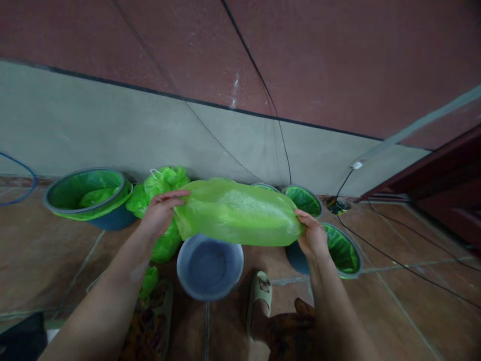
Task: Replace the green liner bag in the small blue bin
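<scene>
A green plastic bag (pixel 240 213) is stretched out sideways between my two hands. My left hand (pixel 164 208) pinches its left edge, fingers closed on the plastic. At the opposite end, my right hand (pixel 312 233) grips the bag's right edge. Below the bag, a round grey-blue basin (pixel 210 296) stands on the floor, its far rim partly covered by the bag. Beside my left hand sit several stuffed green bags (pixel 165 183), one tied at the top with white string.
To the left stands a bucket (pixel 112 216) lined with green plastic. More lined buckets, including a bucket (pixel 353 273), stand at the right. A black cable (pixel 406 272) crosses the tiled floor. A blue hose (pixel 26 193) lies far left. My slippered feet flank the basin.
</scene>
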Tool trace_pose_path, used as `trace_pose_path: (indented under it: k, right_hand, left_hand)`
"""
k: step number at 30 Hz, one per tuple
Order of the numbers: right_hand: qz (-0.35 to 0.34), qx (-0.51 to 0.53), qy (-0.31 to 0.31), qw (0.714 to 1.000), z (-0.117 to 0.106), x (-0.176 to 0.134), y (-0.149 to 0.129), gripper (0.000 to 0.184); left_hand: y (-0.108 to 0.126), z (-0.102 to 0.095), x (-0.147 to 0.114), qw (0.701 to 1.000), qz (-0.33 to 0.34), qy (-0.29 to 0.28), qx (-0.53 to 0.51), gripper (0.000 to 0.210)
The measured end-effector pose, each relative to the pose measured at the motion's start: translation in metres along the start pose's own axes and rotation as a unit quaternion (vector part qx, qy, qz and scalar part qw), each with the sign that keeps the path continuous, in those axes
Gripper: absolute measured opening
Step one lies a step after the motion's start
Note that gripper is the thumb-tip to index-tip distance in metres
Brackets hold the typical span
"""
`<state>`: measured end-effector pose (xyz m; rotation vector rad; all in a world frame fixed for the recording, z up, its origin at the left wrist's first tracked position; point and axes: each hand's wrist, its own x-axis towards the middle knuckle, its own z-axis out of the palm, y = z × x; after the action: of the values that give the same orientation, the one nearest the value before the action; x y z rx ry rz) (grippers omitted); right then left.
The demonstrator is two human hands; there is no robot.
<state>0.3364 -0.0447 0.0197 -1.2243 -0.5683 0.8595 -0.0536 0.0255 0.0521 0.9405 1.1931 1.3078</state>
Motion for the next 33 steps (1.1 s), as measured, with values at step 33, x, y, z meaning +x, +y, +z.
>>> trace_pose_path:
  k: [33]
  right_hand:
    - [-0.097, -0.011, -0.053, 0.994, -0.001, -0.007, -0.021, 0.023]
  left_hand:
    - [-0.003, -0.018, 0.011, 0.998, -0.041, 0.035, -0.03, 0.029]
